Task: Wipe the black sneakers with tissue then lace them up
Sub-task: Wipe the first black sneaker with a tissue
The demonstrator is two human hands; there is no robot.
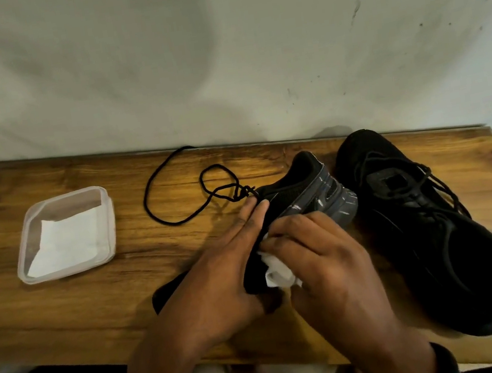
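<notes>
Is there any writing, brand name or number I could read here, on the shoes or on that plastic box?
No text here can be read.
Laced sneaker: the square patch on its tongue is too dark to read.
Held sneaker: the shiny marks at the heel are too blurred to read.
Plastic box and folded tissue: no print shows.
Crumpled tissue: no print shows.

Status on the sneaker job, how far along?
Done: the laced sneaker stands on the right; whether it has been wiped, I cannot tell. In hand: the left hand holds the other sneaker while the right hand presses tissue to it. Left: its lace lies loose on the table, so lacing remains. Spare tissue sits in the tub.
</notes>
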